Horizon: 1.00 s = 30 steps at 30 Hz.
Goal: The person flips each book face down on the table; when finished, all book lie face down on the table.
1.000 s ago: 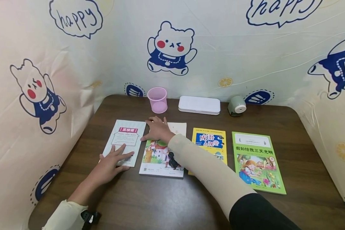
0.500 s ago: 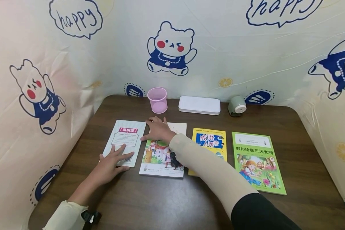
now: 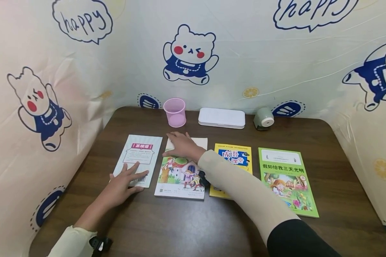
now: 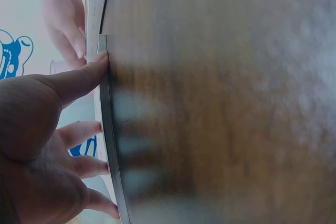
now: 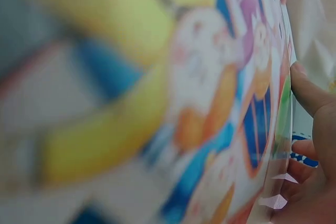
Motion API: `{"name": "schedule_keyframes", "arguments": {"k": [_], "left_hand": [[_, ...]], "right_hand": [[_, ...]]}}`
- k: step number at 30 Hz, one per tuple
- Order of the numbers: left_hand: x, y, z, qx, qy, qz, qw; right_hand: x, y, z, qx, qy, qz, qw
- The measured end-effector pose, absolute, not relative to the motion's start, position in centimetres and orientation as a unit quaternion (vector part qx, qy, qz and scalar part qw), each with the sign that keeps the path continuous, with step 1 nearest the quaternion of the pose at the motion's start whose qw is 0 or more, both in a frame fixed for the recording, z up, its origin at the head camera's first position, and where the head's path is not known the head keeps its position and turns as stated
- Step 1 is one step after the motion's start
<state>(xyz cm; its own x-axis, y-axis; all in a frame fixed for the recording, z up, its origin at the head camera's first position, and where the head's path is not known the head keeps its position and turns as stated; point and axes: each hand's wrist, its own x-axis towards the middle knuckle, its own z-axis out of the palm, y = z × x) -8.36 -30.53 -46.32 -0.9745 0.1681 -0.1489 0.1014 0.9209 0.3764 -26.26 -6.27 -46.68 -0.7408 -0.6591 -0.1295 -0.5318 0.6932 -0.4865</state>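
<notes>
My left hand (image 3: 123,182) rests on the lower part of a pale blue book (image 3: 148,150), fingers spread. In the left wrist view its thumb and fingertips press along the book's near edge (image 4: 107,108). My right hand (image 3: 184,146) lies across the upper part of a white picture book (image 3: 180,178) with a colourful drawing of children by a house. Its fingers reach over the book's top left, covering part of the title area. Up close in the right wrist view, the right hand's fingers (image 5: 307,85) touch the cover, whose drawing is partly blurred.
A yellow book (image 3: 234,155), partly under the right sleeve (image 3: 241,192), and a green book (image 3: 287,189) lie to the right. Along the back stand a pink cup (image 3: 175,114), a flat white case (image 3: 222,117) and a grey-green pencil sharpener (image 3: 263,119). A printed curtain (image 3: 238,46) surrounds the table.
My right hand has shifted a little to the right, away from the pale blue book's edge. The left hand has kept its place. The head view has turned very slightly.
</notes>
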Motion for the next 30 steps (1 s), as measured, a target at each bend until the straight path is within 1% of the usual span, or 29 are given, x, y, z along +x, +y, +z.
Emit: {"name": "schedule_keyframes", "arguments": {"k": [6, 11, 30], "left_hand": [[-8.3, -30.6, -46.3, 0.071, 0.975, 0.192, 0.087], [-8.2, -30.6, -46.2, 0.067, 0.974, 0.196, 0.091], [-8.1, -30.6, -46.1, 0.069, 0.972, 0.206, 0.092]], "right_hand": [[-25.7, -4.5, -46.0, -0.311, 0.904, -0.240, 0.168], [-25.6, -3.2, -46.0, -0.298, 0.909, -0.230, 0.177], [-26.4, 1.3, -46.7, -0.311, 0.923, -0.165, 0.153]]}}
